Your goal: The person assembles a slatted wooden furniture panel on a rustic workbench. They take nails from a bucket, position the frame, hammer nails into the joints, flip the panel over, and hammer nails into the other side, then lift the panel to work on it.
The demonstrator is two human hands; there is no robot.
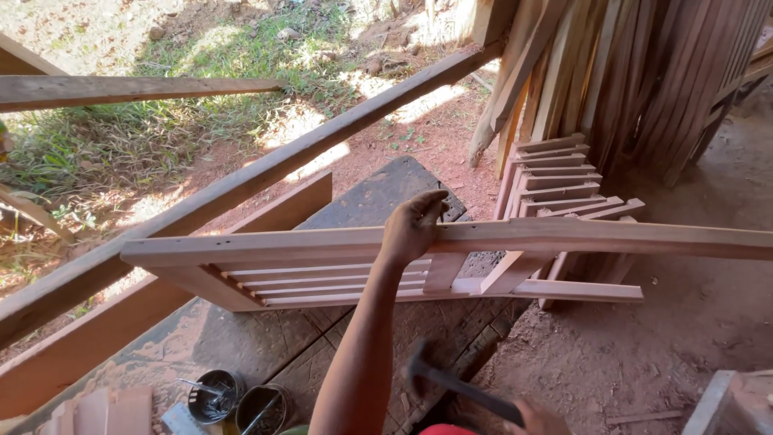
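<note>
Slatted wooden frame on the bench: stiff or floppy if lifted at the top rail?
Likely stiff: the slatted wooden frame has solid rails and fitted slats. Probably light, since the left hand alone steadies it. Standing on edge, it may tip if released.

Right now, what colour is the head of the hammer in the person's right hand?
The hammer head is dark, nearly black, on a dark handle held by the right hand. Head view shows it.

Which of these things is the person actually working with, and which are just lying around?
In use:
- slatted wooden frame, gripped by the left hand
- hammer, held in the right hand
- dark workbench under the frame

Lying about:
- two tins of small metal bits
- planks leaning at the wall
- another slatted frame
</note>
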